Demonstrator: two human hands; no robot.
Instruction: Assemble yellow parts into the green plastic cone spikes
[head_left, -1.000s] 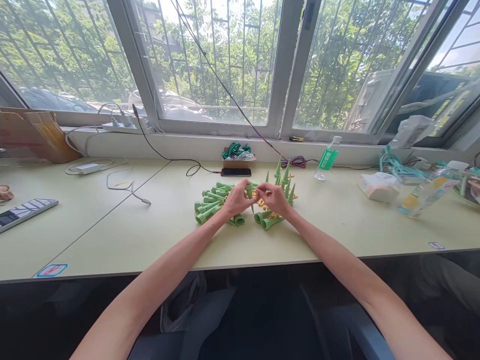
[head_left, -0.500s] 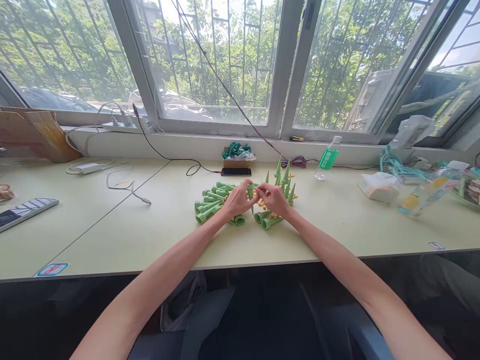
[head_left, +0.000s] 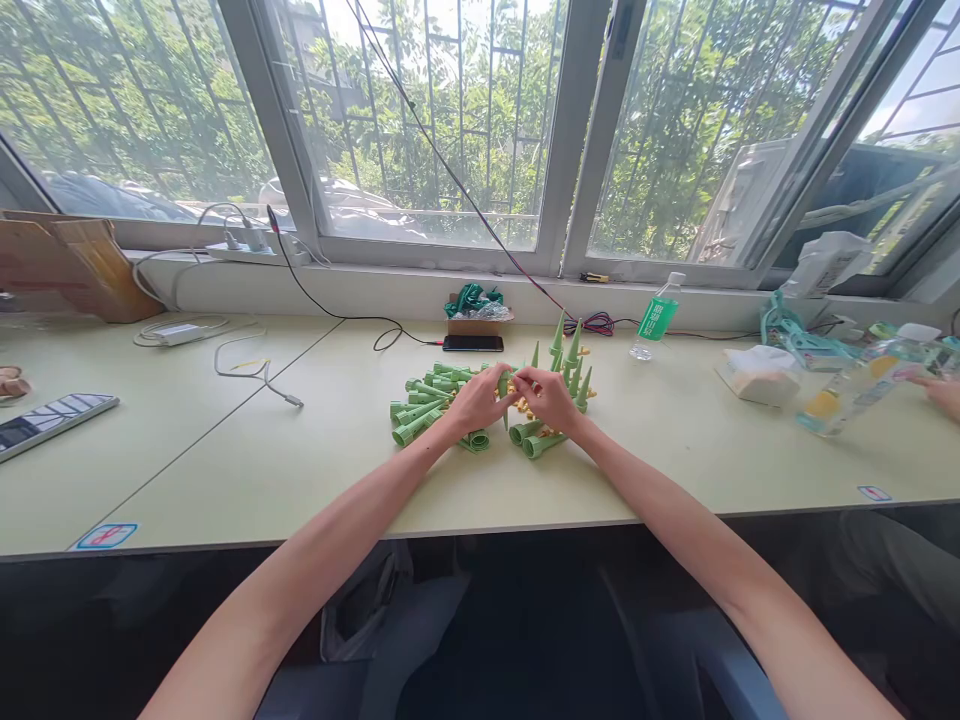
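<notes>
My left hand [head_left: 478, 402] is closed around a green plastic spike [head_left: 505, 420], whose pointed tip faces down. Against the upper part of that spike, my right hand [head_left: 547, 398] pinches with thumb and forefinger; whatever is between those fingertips is too small to make out. Several green spikes with wide, hollow ends lie in a pile [head_left: 420, 410] left of my left hand. Beyond my right hand, several more spikes [head_left: 572, 355] stand with their points up. Small yellow pieces [head_left: 591, 393] are scattered among them, partly hidden by my hands.
Behind the work lie a black phone [head_left: 472, 343] and a small box [head_left: 477, 325]. To the right stand a green-labelled bottle [head_left: 657, 318], a tissue pack [head_left: 761, 375] and a tilted bottle [head_left: 832, 400]. Another person's hand [head_left: 943, 392] shows at the right edge. A cable [head_left: 262, 375] lies left.
The fingers of my left hand have closed in slightly toward my right fingertips at the spike's top. Another person's hand has come into view at the right edge.
</notes>
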